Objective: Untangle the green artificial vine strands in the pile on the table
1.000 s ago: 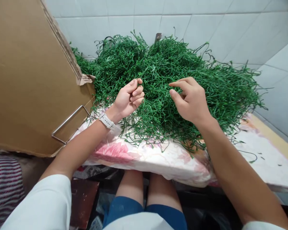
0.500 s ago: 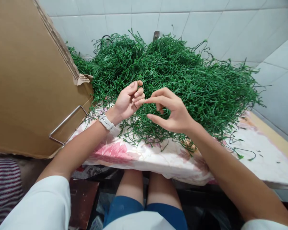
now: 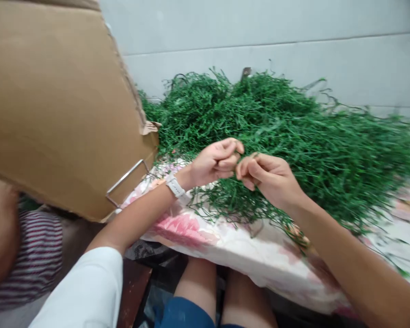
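Thumb and fingers are pressed together on both the left hand [image 3: 217,160] and the right hand [image 3: 271,176], held just beside each other over green artificial stems [image 3: 294,141]; whether one is pinched cannot be told through the blur. The stems are heaped on floral cloth [image 3: 246,239], beside a cardboard panel [image 3: 71,109].

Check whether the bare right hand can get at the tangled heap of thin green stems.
Likely yes: the right hand is at the near side of the heap, nothing visible between. The left hand, close by, leaves the heap's right side free.
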The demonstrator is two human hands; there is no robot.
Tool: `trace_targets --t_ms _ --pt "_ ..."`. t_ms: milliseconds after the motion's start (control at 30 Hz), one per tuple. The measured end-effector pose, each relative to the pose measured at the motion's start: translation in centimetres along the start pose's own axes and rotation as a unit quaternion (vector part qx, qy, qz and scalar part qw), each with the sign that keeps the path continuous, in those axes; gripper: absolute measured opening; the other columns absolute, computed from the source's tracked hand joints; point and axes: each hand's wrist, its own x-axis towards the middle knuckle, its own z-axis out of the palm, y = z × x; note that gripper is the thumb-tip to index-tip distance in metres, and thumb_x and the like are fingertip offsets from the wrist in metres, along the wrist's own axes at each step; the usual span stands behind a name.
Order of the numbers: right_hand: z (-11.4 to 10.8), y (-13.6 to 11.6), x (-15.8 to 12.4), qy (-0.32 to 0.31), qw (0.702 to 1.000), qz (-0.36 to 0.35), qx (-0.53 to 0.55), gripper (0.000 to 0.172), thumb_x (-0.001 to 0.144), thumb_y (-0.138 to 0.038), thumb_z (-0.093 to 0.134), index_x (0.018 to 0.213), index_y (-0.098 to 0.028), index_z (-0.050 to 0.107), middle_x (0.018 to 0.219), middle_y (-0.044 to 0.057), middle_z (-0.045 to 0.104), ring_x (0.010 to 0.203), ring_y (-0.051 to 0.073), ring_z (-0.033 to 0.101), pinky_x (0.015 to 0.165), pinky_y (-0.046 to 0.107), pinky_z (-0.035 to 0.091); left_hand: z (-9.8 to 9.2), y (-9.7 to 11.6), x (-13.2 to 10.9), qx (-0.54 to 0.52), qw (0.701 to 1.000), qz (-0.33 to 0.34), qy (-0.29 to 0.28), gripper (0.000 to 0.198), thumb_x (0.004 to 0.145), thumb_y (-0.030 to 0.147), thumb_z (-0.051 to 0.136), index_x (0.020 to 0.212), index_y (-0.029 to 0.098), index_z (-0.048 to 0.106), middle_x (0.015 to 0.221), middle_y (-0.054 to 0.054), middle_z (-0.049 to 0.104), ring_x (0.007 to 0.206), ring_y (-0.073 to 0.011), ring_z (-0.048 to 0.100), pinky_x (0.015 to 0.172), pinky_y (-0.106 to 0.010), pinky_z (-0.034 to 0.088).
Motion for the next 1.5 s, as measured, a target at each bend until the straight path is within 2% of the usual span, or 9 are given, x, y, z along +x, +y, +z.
trace_targets --t_ms 333,567,667,833,933,1100,1267,1400,1500 --pt "-0.4 -1.0 0.1 -0.047 0.972 -0.009 -0.229 0.059 0.092 -0.067 0.064 0.059 -0.019 0.053 0.052 -0.002 0.043 0.05 0.009 0.038 0.048 0.026 0.029 -0.5 -0.1 -0.6 0.06 0.995 -0.029 -0.078 0.024 0.103 0.034 0.054 0.087 0.018 0.06 0.05 0.011 0.029 0.04 -0.005 0.018 0.04 -0.014 0.021" --pt "-1.3 -1.2 0.0 0.071 0.958 -0.005 -0.278 0.048 0.095 -0.066 0.06 0.087 -0.021 0.075 0.058 -0.002 0.046 0.053 0.012 0.04 0.053 0.029 0.031 -0.5 0.9 -0.3 -0.039 0.997 0.029 0.053 0.032 0.108 0.023 0.039 0.084 0.015 0.06 0.051 0.011 0.027 0.038 -0.004 0.019 0.04 -0.014 0.02" --pt "-2.4 -1.4 0.5 0.145 0.917 -0.062 -0.368 0.047 0.098 -0.061 0.056 0.092 -0.021 0.077 0.066 0.0 0.052 0.06 0.014 0.045 0.063 0.032 0.038 -0.8 1.8 -0.1 -0.087 0.989 0.054 0.103 0.037 0.11 0.02 0.036 0.083 0.014 0.06 0.051 0.01 0.028 0.036 -0.0032 0.023 0.039 -0.014 0.018" --pt "-4.7 -0.7 1.1 0.207 0.799 -0.091 -0.557 0.064 0.101 -0.063 0.041 0.111 -0.014 0.08 0.095 0.017 0.071 0.094 0.03 0.061 0.088 0.048 0.047 -0.6 2.4 0.0 -0.139 0.976 0.08 0.145 0.04 0.111 0.019 0.032 0.081 0.013 0.058 0.051 0.009 0.029 0.035 -0.0021 0.029 0.038 -0.015 0.018" --pt "-4.9 -0.2 0.9 0.2 0.765 -0.125 -0.6 0.059 0.101 -0.059 0.046 0.128 -0.014 0.072 0.112 0.02 0.07 0.107 0.033 0.061 0.096 0.05 0.047 -0.3 2.3 0.0 -0.155 0.972 0.083 0.158 0.039 0.111 0.019 0.032 0.082 0.013 0.057 0.051 0.009 0.03 0.035 -0.0015 0.03 0.038 -0.014 0.019" --pt "-2.8 -0.4 0.2 0.092 0.72 -0.309 -0.614 0.053 0.092 -0.041 0.071 0.14 -0.022 0.059 0.12 0.014 0.066 0.105 0.028 0.062 0.093 0.047 0.043 -0.1 2.0 0.1 -0.161 0.971 0.079 0.161 0.04 0.112 0.02 0.032 0.082 0.013 0.057 0.05 0.01 0.032 0.035 -0.001 0.029 0.037 -0.014 0.019" --pt "-0.4 -0.5 -0.1 0.019 0.825 -0.266 -0.498 0.012 0.097 -0.035 0.069 0.104 -0.033 0.078 0.11 0.008 0.072 0.095 0.024 0.061 0.091 0.046 0.044 0.0 1.8 0.2 -0.14 0.974 0.067 0.162 0.038 0.111 0.021 0.034 0.082 0.014 0.057 0.05 0.01 0.03 0.035 -0.0017 0.027 0.037 -0.015 0.017" --pt "0.4 -0.4 0.0 0.016 0.954 -0.141 -0.265 0.024 0.099 -0.045 0.065 0.088 -0.027 0.076 0.1 0.008 0.076 0.091 0.022 0.067 0.083 0.041 0.05 0.0 1.7 0.1 -0.066 0.99 0.015 0.126 0.036 0.11 0.02 0.037 0.082 0.014 0.059 0.049 0.01 0.029 0.034 -0.0018 0.023 0.038 -0.013 0.018" --pt "0.7 -0.2 0.2 0.0 0.998 -0.042 -0.057 0.035 0.094 -0.054 0.069 0.079 -0.022 0.071 0.079 0.005 0.071 0.067 0.017 0.059 0.061 0.032 0.045 0.1 1.4 -0.1 -0.002 0.999 -0.023 0.049 0.035 0.108 0.02 0.039 0.082 0.014 0.061 0.047 0.011 0.029 0.034 -0.0021 0.02 0.039 -0.014 0.023"
